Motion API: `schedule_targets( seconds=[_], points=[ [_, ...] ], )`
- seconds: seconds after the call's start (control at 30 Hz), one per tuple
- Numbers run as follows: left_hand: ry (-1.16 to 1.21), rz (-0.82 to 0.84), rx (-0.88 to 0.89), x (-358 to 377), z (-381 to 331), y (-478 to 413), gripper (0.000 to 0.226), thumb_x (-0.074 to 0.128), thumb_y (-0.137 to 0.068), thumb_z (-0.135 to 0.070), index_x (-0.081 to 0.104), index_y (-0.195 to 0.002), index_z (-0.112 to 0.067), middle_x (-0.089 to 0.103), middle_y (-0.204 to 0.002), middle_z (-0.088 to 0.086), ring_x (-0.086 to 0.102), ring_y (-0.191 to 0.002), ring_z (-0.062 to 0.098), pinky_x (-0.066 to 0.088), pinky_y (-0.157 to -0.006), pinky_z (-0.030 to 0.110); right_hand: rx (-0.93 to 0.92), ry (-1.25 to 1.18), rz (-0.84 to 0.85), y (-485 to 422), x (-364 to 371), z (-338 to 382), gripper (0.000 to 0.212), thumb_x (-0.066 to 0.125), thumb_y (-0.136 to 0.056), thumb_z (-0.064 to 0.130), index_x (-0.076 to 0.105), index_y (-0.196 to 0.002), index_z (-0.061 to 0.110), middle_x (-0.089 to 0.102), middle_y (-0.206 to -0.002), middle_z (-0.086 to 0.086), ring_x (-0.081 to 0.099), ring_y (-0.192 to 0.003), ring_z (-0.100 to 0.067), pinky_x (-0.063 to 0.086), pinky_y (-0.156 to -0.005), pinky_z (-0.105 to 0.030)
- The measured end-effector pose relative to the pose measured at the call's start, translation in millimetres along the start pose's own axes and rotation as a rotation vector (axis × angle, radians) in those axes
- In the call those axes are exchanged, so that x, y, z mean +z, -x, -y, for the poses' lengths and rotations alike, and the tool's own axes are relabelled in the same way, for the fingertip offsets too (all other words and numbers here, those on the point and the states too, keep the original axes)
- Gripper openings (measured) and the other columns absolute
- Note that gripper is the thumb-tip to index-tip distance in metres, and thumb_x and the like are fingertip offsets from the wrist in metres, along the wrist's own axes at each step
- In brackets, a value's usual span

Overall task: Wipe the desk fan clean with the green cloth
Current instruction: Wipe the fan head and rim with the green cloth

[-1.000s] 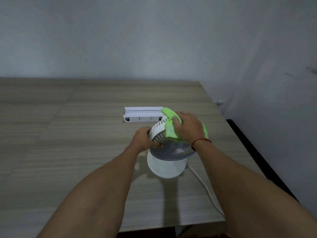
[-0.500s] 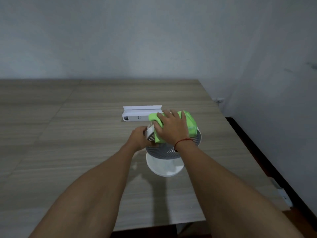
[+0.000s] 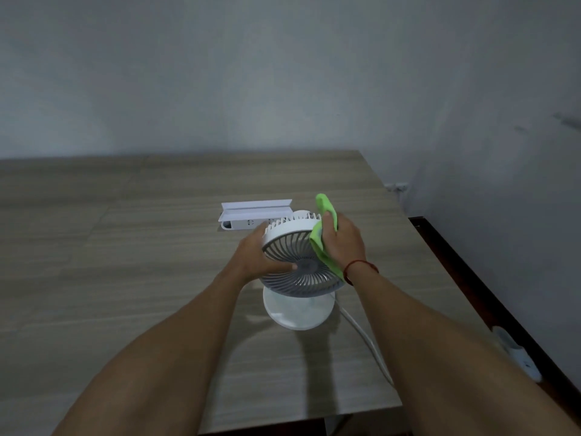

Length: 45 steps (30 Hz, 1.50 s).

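Your desk fan (image 3: 295, 243) stands on its round white base (image 3: 298, 313) on the desk (image 3: 125, 247), nearer the right edge than the left and about midway between the far and near edges, with its grey grille tilted up toward you. Your left hand (image 3: 251, 256) grips the left rim of the fan head: the thumb lies across the grille with its tip close to the hub, and the other fingers curl behind the rim, mostly out of sight. Your right hand (image 3: 344, 243) holds the green cloth (image 3: 318, 243) against the right side of the fan head, fingers curled over it. One end of the cloth sticks up above your fingertips and the other trails down past your wrist, where a red string (image 3: 361, 265) is tied. A white power strip (image 3: 248, 215) lies just behind the fan toward the far edge, its right end hidden by the fan head. A white cable (image 3: 367, 343) runs from the base toward the near right corner
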State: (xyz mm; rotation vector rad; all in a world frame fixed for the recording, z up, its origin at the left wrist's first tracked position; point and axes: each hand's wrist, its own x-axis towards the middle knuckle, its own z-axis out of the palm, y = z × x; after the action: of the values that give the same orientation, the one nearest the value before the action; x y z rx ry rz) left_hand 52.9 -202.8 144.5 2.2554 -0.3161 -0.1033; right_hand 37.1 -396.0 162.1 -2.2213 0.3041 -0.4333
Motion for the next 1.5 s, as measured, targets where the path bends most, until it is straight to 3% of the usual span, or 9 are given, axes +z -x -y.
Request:
schedule_targets(
  seconds=[0.1,0.27,0.4,0.57,0.73,1.0,1.2,1.33,1.5],
  points=[
    [-0.133,-0.04,0.051,-3,-18,-9,0.108,0.091,-0.055,-0.037,0.037,-0.145,-0.011,0.049,-0.144,0.009,0.046,-0.131,0.027,0.04,-0.107,0.038,-0.11,0.067,0.018,-1,1,3,0.042,0.034,-0.094,0.041,0.062,-0.113,0.016,0.067,-0.115,-0.011,0.059,-0.107,-0.033,0.049,-0.091,-0.044],
    [-0.182,-0.081,0.117,-2,-21,-18,0.057,0.079,-0.061,-0.029,0.064,-0.113,-0.01,0.072,-0.11,0.011,0.066,-0.101,0.031,0.053,-0.084,0.041,-0.362,0.315,0.067,3,16,24,0.051,0.028,-0.087,0.045,0.061,-0.118,0.021,0.065,-0.122,-0.002,0.057,-0.115,-0.027,0.044,-0.097,-0.044],
    [-0.22,-0.108,0.105,-3,-19,-16,0.049,0.081,-0.065,-0.02,0.066,-0.109,-0.005,0.072,-0.107,0.012,0.065,-0.1,0.032,0.05,-0.08,0.034,-0.457,0.332,0.074,7,22,28,0.044,0.036,-0.09,0.039,0.062,-0.12,0.02,0.064,-0.127,0.001,0.055,-0.12,-0.022,0.04,-0.102,-0.044],
    [-0.197,-0.1,0.097,-4,-24,-12,0.086,0.093,-0.049,-0.037,0.062,-0.124,-0.009,0.067,-0.124,0.007,0.061,-0.114,0.024,0.045,-0.093,0.031,-0.05,-0.039,-0.047,7,1,-8,0.039,0.035,-0.095,0.037,0.064,-0.11,0.015,0.069,-0.111,-0.013,0.061,-0.103,-0.033,0.046,-0.086,-0.037],
    [-0.194,-0.096,0.094,-2,-28,-9,0.082,0.093,-0.049,-0.037,0.065,-0.12,-0.01,0.069,-0.119,0.007,0.062,-0.11,0.024,0.047,-0.091,0.032,0.424,-0.367,-0.004,7,-7,-26,0.05,0.03,-0.1,0.036,0.061,-0.12,0.002,0.061,-0.124,-0.022,0.056,-0.114,-0.036,0.043,-0.095,-0.036],
    [-0.21,-0.121,0.072,2,-34,-4,0.079,0.091,-0.056,-0.03,0.061,-0.125,-0.006,0.067,-0.124,0.012,0.06,-0.115,0.028,0.045,-0.094,0.034,0.054,0.055,-0.144,5,11,12,0.051,0.027,-0.09,0.04,0.063,-0.114,0.013,0.067,-0.116,-0.013,0.059,-0.108,-0.035,0.046,-0.09,-0.041],
    [-0.186,-0.079,0.085,-3,-22,-7,0.061,0.08,-0.051,-0.045,0.068,-0.103,-0.015,0.073,-0.099,0.006,0.066,-0.091,0.027,0.044,-0.07,0.029,-0.171,0.332,-0.096,14,32,31,0.057,0.027,-0.087,0.042,0.061,-0.12,0.01,0.065,-0.122,-0.011,0.056,-0.115,-0.033,0.043,-0.098,-0.047],
    [-0.217,-0.062,0.059,-2,-23,-8,0.069,0.083,-0.052,-0.039,0.065,-0.113,-0.013,0.071,-0.109,0.007,0.065,-0.099,0.028,0.045,-0.075,0.03,-0.277,0.221,-0.163,14,23,16,0.051,0.034,-0.086,0.043,0.068,-0.113,0.015,0.07,-0.114,-0.006,0.062,-0.103,-0.029,0.048,-0.089,-0.039],
    [-0.235,-0.06,0.009,-1,-24,-13,0.09,0.092,-0.05,-0.04,0.058,-0.129,-0.012,0.064,-0.127,0.006,0.058,-0.117,0.026,0.046,-0.096,0.036,0.034,-0.164,-0.125,10,4,-12,0.037,0.041,-0.092,0.036,0.066,-0.112,0.017,0.07,-0.112,-0.009,0.061,-0.103,-0.032,0.046,-0.082,-0.034]
  ],
)
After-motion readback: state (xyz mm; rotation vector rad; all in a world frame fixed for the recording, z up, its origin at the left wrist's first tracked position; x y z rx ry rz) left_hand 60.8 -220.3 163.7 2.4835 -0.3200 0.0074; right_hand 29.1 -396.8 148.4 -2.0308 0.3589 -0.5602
